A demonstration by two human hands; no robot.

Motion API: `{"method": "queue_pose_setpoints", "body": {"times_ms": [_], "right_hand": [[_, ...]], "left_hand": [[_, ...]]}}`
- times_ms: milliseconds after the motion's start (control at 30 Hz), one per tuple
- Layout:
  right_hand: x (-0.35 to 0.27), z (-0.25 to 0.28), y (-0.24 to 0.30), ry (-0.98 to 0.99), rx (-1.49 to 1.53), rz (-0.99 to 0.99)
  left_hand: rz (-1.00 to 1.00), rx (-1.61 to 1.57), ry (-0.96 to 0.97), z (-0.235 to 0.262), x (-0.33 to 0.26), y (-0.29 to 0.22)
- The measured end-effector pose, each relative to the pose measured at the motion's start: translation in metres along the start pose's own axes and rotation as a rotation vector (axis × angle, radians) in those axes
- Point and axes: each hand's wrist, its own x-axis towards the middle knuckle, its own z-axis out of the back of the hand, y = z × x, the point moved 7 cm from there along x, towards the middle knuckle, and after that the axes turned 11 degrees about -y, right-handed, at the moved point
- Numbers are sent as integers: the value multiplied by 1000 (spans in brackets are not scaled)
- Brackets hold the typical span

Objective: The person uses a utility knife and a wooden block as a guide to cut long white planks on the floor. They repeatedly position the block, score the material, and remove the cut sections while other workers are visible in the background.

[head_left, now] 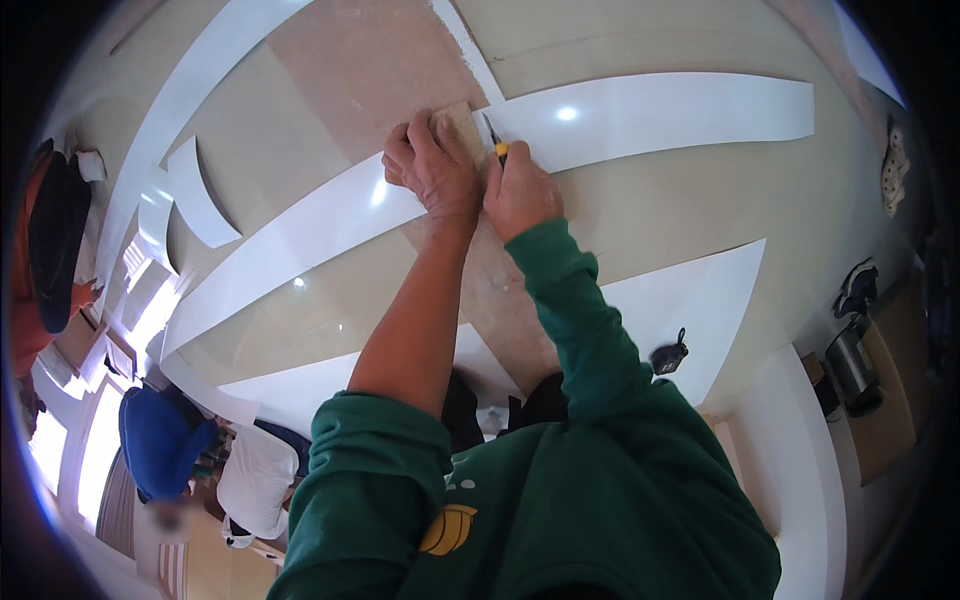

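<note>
Curved offcut: a short white piece (203, 195) lies loose at far left.
Left-hand length: a glossy white strip (300, 240) runs under the left wrist; whether it joins the right-hand length is hidden.
Left hand: its fingers (435, 165) are bent over the near edge of a tan block (462, 130).
Cutter: a yellow-and-dark knife (501, 149), blade out, by the block's right edge.
Right hand: fingers (525, 190) closed around the cutter.
Right-hand length: a matching white strip (660, 118) extends rightward from the blade.
Handling: the strips look light, thin, springy and slippery; best pressed flat beside the cut, fingers clear of the blade.
</note>
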Motion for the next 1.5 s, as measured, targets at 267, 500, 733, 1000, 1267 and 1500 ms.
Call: {"method": "queue_pose_setpoints", "body": {"times_ms": [267, 500, 733, 1000, 1267, 1500], "right_hand": [[14, -10, -1, 195, -113, -33], [13, -7, 7, 235, -157, -82], [-24, -2, -16, 299, -182, -132], [-72, 15, -43, 298, -188, -151], [-2, 3, 1, 101, -81, -65], [15, -9, 3, 171, -126, -25]], "left_hand": [[1, -6, -19, 1, 0, -1], [-22, 1, -25, 1, 0, -1], [-32, 13, 15, 5, -4, -3], [6, -1, 37, 0, -1, -1], [-29, 7, -24, 1, -2, -1], [-7, 5, 0, 1, -1, -1]]}}
